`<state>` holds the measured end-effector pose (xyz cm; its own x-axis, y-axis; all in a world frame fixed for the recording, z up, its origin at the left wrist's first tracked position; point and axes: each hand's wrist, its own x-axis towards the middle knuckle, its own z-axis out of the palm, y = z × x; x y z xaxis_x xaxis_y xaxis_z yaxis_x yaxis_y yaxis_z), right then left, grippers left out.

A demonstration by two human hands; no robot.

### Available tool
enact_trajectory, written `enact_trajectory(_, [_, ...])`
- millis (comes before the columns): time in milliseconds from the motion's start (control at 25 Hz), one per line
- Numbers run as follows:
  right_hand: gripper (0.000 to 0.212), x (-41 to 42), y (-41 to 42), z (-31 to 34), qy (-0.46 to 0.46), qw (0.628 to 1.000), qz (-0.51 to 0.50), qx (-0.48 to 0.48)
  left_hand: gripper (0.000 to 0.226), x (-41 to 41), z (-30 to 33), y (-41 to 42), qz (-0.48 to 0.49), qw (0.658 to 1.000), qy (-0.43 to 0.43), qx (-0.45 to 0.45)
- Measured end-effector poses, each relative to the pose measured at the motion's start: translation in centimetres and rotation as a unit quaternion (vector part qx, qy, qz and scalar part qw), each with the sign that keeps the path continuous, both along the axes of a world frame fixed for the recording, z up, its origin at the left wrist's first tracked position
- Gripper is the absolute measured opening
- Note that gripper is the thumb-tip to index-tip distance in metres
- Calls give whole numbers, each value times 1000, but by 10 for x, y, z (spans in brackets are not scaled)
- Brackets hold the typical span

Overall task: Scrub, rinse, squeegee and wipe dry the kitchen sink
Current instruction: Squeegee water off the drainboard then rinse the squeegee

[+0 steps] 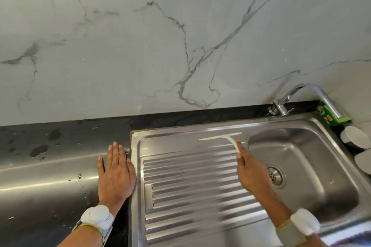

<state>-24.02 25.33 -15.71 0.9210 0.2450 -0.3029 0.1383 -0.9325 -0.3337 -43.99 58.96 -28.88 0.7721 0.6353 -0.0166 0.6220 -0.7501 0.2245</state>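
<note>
A stainless steel sink (138, 142) fills the lower right, with a ribbed drainboard (192, 190) on its left and a basin with a round drain (276, 175) on its right. My right hand (253, 174) grips the handle of a white squeegee (220, 137), whose blade lies across the far end of the drainboard. My left hand (116, 174) rests flat, fingers straight, on the dark countertop (50, 166) just left of the sink's edge. Motion blur smears the drainboard and my right hand.
A chrome faucet (313, 91) stands at the sink's back right corner. A green sponge packet (331, 115) lies behind it. Two white bowls (355, 137) sit at the far right. Water spots mark the countertop. A marble wall (160, 46) rises behind.
</note>
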Motion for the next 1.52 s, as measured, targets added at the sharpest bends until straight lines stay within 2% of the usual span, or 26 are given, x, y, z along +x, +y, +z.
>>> enact_trajectory(80, [52, 6, 34, 14, -8, 998, 45, 38, 71, 2, 1, 2, 3, 1000, -7, -11])
enact_trajectory(160, [50, 15, 81, 14, -21, 983, 176, 42, 71, 0, -3, 0, -3, 1000, 0, -10])
enact_trajectory(240, [47, 12, 135, 1, -27, 934, 355, 30, 71, -10, -8, -1, 25, 999, -24, -12])
enact_trajectory(280, [45, 12, 156, -11, -23, 912, 409, 24, 71, -12, -9, 2, 30, 998, -56, -1])
enact_trajectory(320, [41, 20, 161, -22, -18, 908, 419, 13, 69, -2, -7, 2, 31, 995, -93, 8])
enact_trajectory(360, [38, 36, 156, -33, -31, 914, 405, 13, 68, 11, -4, 1, 29, 992, -118, 17])
enact_trajectory(440, [44, 71, 128, -45, -67, 928, 365, 14, 69, 22, 7, 3, 34, 995, -89, -14])
enact_trajectory(520, [38, 104, 66, -59, -103, 937, 324, -86, 77, 25, 9, 7, 49, 998, -37, -15])
enact_trajectory(560, [33, 123, 30, -65, -122, 945, 281, -116, 79, 23, 7, 8, 52, 998, -23, -17])
enact_trajectory(640, [33, 158, -39, -64, -149, 976, 133, -90, 81, 19, 4, 6, 40, 999, 3, 2])
enact_trajectory(720, [40, 179, -58, -49, -105, 991, -6, -82, 79, 16, 5, 2, 40, 999, 13, 2])
enact_trajectory(840, [44, 168, -22, -34, -35, 995, -83, -35, 79, 17, 5, -3, 35, 999, 24, -4])
enact_trajectory(920, [42, 132, -3, -27, 7, 991, -135, 0, 80, 15, 9, 0, 36, 999, 39, -11])
enact_trajectory(1120, [49, 23, -21, -5, 67, 995, -68, -30, 81, 13, 18, -7, 39, 997, 53, -41])
enact_trajectory(1200, [58, 21, 3, 9, 36, 999, -11, -12, 81, 19, 30, -6, 28, 997, 55, -51])
enact_trajectory(1320, [73, 8, 67, 8, 31, 995, 86, -42, 80, 13, 39, 5, -1, 993, 79, -85])
enact_trajectory(1400, [78, -17, 94, -1, 63, 993, 91, -29, 78, 13, 46, 7, -7, 991, 91, -100])
enact_trajectory(1520, [83, -49, 83, -12, 76, 993, 81, -35, 69, 21, 55, 19, -16, 985, 123, -120])
